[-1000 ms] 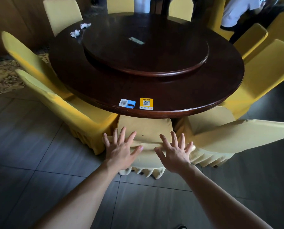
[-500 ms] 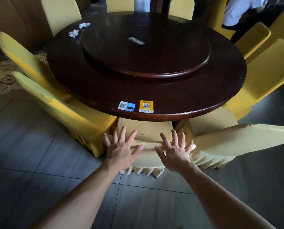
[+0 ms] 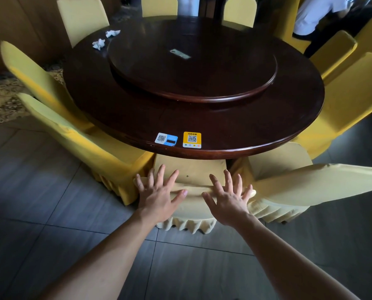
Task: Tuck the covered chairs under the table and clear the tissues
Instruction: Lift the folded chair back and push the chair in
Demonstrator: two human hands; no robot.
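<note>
A round dark wooden table [image 3: 120,118] with a raised turntable [image 3: 193,61] fills the middle of the view. A yellow-covered chair [image 3: 191,169] stands at the table's near edge, its seat partly under the top. My left hand [image 3: 159,193] and my right hand [image 3: 228,198] press flat on the top of its backrest, fingers spread and straight. Two crumpled white tissues [image 3: 99,43] [image 3: 112,33] lie on the far left part of the table.
More yellow-covered chairs ring the table: one at the near left [image 3: 83,144], one at the near right [image 3: 310,182], others at the back. Two QR-code stickers [image 3: 191,139] sit near the table's front edge. A person in a white shirt [image 3: 317,14] stands at the far right. Grey tiled floor lies below.
Both hands stay pressed on the same backrest. The chair and table sit slightly lower and nearer in view; the chair looks a little further under the table.
</note>
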